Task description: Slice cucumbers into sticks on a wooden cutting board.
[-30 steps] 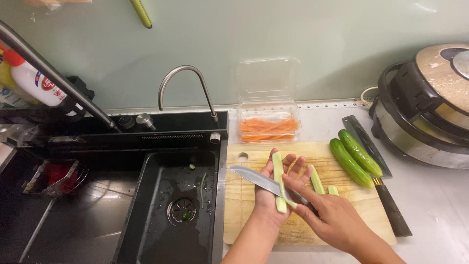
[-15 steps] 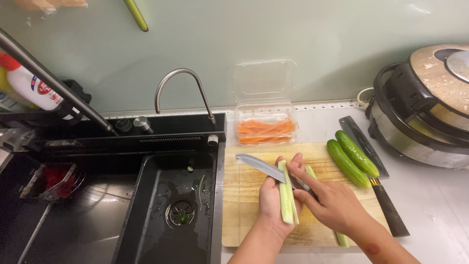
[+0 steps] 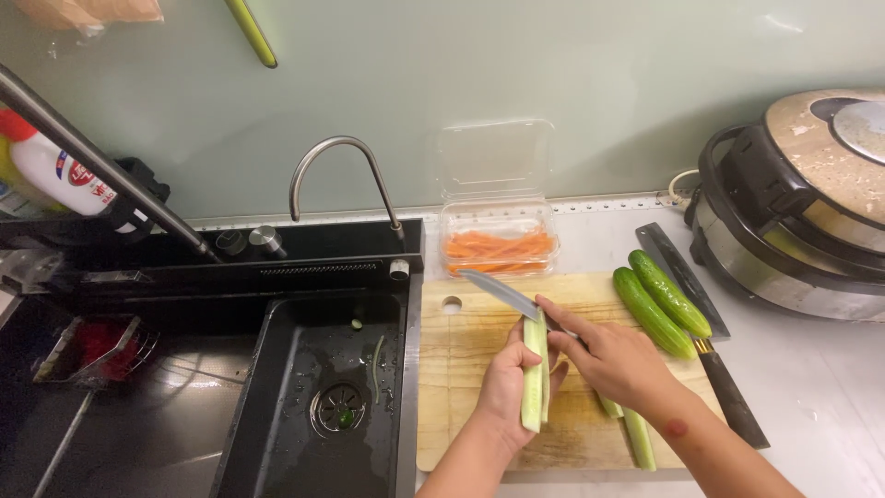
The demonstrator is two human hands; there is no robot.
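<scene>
A: Hands first. Left hand [image 3: 509,385] is closed around a long cucumber strip [image 3: 533,373], held lengthwise above the wooden cutting board [image 3: 470,369]. Pale cut face is turned up.

B: Right hand?

A: Right hand [image 3: 613,358] grips the handle of a knife [image 3: 502,295]. Blade points up and to the left, towards the sink side; its heel sits at the top end of the strip. Index finger is stretched forward along the blade's back.

B: Other pieces on the board?

A: Two more pale green strips [image 3: 631,429] lie near the board's lower right edge, partly hidden by the right forearm. Two whole cucumbers [image 3: 662,302] lie side by side at the upper right corner, touching each other.

B: Surroundings?

A: Clear plastic box of carrot sticks [image 3: 498,247], lid propped open, stands just behind the board on the worktop [image 3: 811,387]. A second knife, a cleaver [image 3: 705,341], lies on the worktop beside the cucumbers, partly under them. A cooker [image 3: 802,203] stands at far right. The black sink [image 3: 313,387] is left of the board, with a curved tap [image 3: 341,175] behind it and green scraps in the basin.
</scene>
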